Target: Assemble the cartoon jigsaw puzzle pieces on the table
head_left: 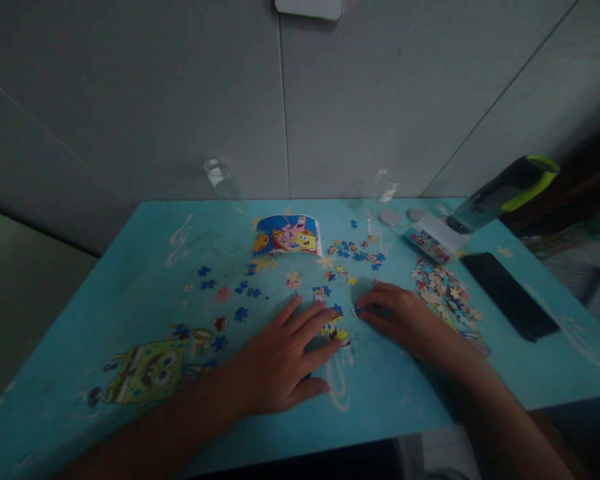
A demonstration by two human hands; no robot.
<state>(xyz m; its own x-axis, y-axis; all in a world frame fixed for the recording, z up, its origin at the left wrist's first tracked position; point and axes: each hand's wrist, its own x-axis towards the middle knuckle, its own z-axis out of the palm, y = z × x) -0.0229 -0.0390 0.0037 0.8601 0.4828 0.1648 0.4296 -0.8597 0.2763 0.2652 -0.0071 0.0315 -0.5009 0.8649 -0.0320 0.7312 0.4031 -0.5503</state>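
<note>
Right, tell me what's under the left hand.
Puzzle pieces show between and beyond the fingers of the left hand; anything beneath the palm is covered.

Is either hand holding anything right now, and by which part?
The right hand pinches a small jigsaw piece by the edge nearest that hand; the left hand is spread, gripping nothing visible.

The turquoise counter [130, 280] bears a yellow cartoon print [153, 372]; the small joined jigsaw pieces [331, 329] show yellow, white, blue.
</note>
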